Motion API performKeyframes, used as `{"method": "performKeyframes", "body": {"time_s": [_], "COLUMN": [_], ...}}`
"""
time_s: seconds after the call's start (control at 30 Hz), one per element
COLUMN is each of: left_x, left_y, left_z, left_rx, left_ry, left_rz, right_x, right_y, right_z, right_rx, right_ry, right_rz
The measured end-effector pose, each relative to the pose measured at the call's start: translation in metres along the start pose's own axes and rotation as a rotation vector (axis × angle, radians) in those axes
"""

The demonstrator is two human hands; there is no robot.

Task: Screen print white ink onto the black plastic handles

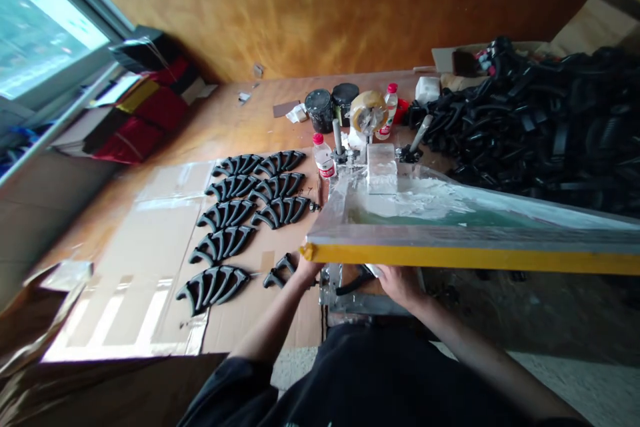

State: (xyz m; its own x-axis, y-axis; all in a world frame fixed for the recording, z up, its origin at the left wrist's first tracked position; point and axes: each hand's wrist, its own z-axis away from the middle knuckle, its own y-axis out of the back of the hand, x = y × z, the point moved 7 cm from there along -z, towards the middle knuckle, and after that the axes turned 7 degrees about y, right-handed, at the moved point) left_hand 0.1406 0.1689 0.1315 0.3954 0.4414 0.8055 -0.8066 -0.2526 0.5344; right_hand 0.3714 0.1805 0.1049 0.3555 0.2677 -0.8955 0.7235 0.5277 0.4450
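A screen-printing frame (pixel 450 255) with a yellow front edge is tilted up over a small metal base (pixel 370 305). My left hand (pixel 310 268) is at the frame's left corner, beside the base; its fingers are hidden behind the edge. Under the frame, my right hand (pixel 400 285) is closed near a black curved plastic part (pixel 354 282) lying on the base. Something small and white shows at its fingertips, too covered to name. Close to my left hand, a couple of similar black parts (pixel 280 271) lie on cardboard.
Rows of black curved parts (pixel 220 243) lie on cardboard (pixel 145 240) to the left. A big heap of black parts (pixel 545 120) fills the right. Behind the frame stand red-capped bottles (pixel 326 163), dark tubs (pixel 319 110) and a tape roll (pixel 369 112).
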Motion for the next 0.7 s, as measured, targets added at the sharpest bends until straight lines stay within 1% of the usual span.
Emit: {"method": "performKeyframes", "body": {"time_s": [0.03, 0.07, 0.1, 0.13, 0.17, 0.2, 0.3, 0.37, 0.43, 0.6, 0.7], "left_x": [-0.005, -0.005, -0.006, -0.008, -0.010, -0.012, -0.015, -0.014, -0.013, -0.010, -0.011], "left_y": [-0.010, -0.024, -0.036, -0.048, -0.057, -0.063, -0.069, -0.070, -0.069, -0.068, -0.068], "left_z": [0.032, 0.062, 0.085, 0.103, 0.115, 0.122, 0.123, 0.121, 0.120, 0.122, 0.122], "left_rx": [-0.023, -0.075, -0.103, -0.124, -0.131, -0.121, -0.080, -0.073, -0.068, -0.037, -0.013], "left_ry": [-0.016, -0.100, -0.156, -0.199, -0.221, -0.216, -0.180, -0.196, -0.226, -0.266, -0.267], "left_rz": [-0.047, -0.189, -0.295, -0.400, -0.484, -0.536, -0.589, -0.579, -0.564, -0.575, -0.575], "right_x": [-0.012, -0.021, -0.028, -0.032, -0.033, -0.032, -0.028, -0.028, -0.031, -0.038, -0.041], "right_y": [-0.010, -0.020, -0.027, -0.031, -0.032, -0.032, -0.024, -0.019, -0.017, -0.025, -0.019], "right_z": [-0.003, -0.004, -0.002, 0.001, 0.005, 0.011, 0.031, 0.040, 0.039, 0.016, 0.024], "right_rx": [-0.083, -0.156, -0.211, -0.243, -0.254, -0.258, -0.288, -0.307, -0.317, -0.317, -0.328], "right_ry": [0.137, 0.251, 0.337, 0.391, 0.418, 0.427, 0.436, 0.446, 0.451, 0.430, 0.438], "right_rz": [0.095, 0.163, 0.220, 0.274, 0.324, 0.362, 0.408, 0.407, 0.412, 0.433, 0.395]}}
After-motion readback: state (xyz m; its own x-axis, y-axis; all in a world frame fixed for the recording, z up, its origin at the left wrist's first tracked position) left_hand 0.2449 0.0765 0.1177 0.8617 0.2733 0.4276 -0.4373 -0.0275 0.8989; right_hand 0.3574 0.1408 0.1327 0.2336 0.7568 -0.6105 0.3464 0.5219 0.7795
